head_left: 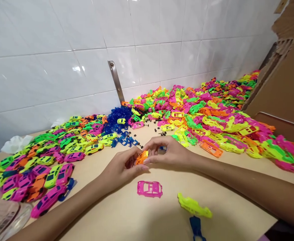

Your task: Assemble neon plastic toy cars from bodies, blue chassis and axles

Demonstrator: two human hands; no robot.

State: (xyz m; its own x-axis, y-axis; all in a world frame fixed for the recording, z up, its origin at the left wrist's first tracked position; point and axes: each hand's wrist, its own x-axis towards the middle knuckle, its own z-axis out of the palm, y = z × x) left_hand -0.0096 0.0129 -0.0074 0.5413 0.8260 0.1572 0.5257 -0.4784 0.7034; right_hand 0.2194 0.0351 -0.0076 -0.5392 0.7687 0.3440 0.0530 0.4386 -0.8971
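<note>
On the table (106,214), a heap of loose car shells (219,124) was spread rightward and toy cars (74,156) were massed leftward, apparently to be kept apart. The left hand (121,165) and right hand (172,152) were closed around an orange car (141,158), probably so it was steadied from both sides, beyond a pink shell (141,189).

Fingers of the left hand (120,167) and right hand (170,152) partly covered the orange toy car (142,157). The left edge cut off a clear container (5,214), its label too blurred to read. The bottom edge cropped a blue piece (196,227); the cardboard (282,77) ran out of view at right.
</note>
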